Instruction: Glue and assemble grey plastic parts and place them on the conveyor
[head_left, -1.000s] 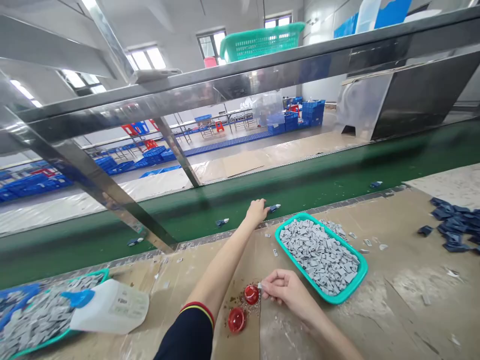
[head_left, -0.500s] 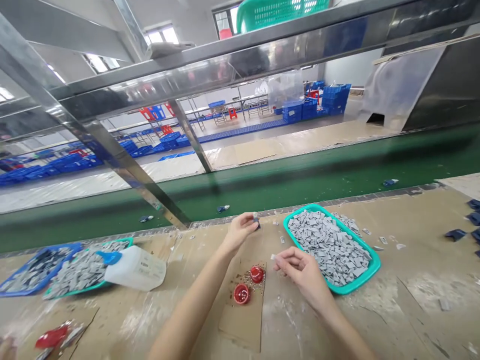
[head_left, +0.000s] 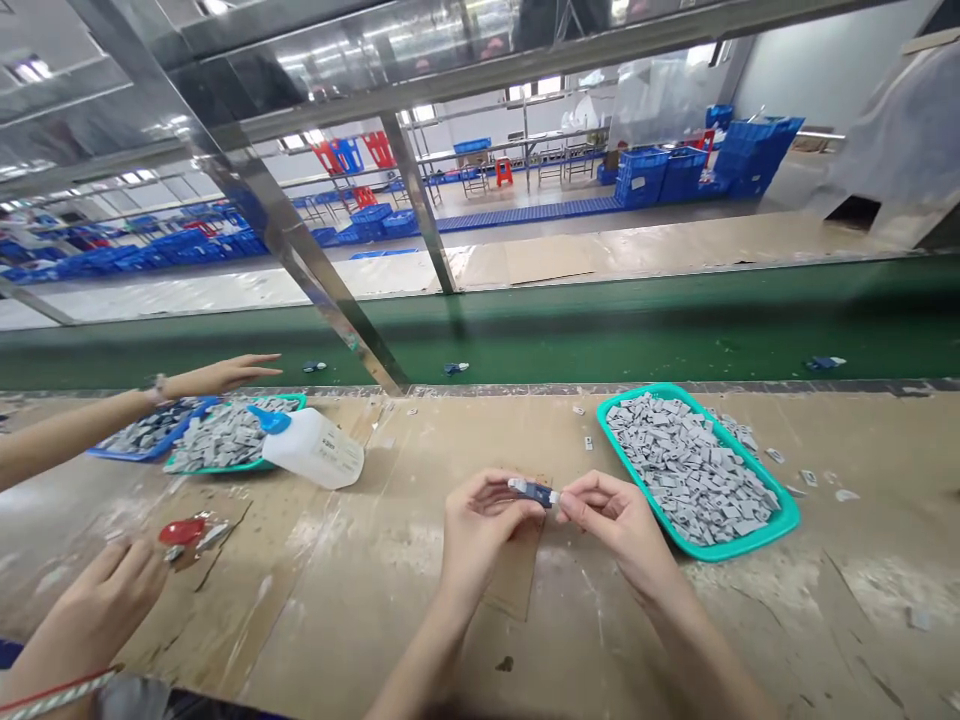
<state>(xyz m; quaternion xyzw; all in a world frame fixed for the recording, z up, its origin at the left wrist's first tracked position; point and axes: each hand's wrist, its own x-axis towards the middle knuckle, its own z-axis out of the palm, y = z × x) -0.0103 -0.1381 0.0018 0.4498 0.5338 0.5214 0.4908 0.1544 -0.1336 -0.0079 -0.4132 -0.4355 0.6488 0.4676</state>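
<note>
My left hand (head_left: 476,525) is closed on a small dark blue plastic part (head_left: 535,492) with a pale grey end. Between the fingertips of my right hand (head_left: 611,515) is a small whitish-grey piece (head_left: 554,498), set against the right end of the blue part. Whether the two are joined, I cannot tell. Below the hands lies a strip of brown cardboard (head_left: 514,585); the red cups on it are hidden. Just right of my right hand stands a green tray (head_left: 784,525) heaped with small grey pieces (head_left: 690,470).
To the left are a white bottle with a blue spout (head_left: 319,450), a green tray of grey pieces (head_left: 232,432) and a blue tray (head_left: 124,452). A co-worker's hands (head_left: 112,590) are there, one reaching over the trays. Blue parts (head_left: 825,362) lie on the green belt (head_left: 600,335).
My hands have come together, bringing the grey piece against the blue part. A co-worker's arms have entered at the left. The view has tilted, and the red cups are now covered.
</note>
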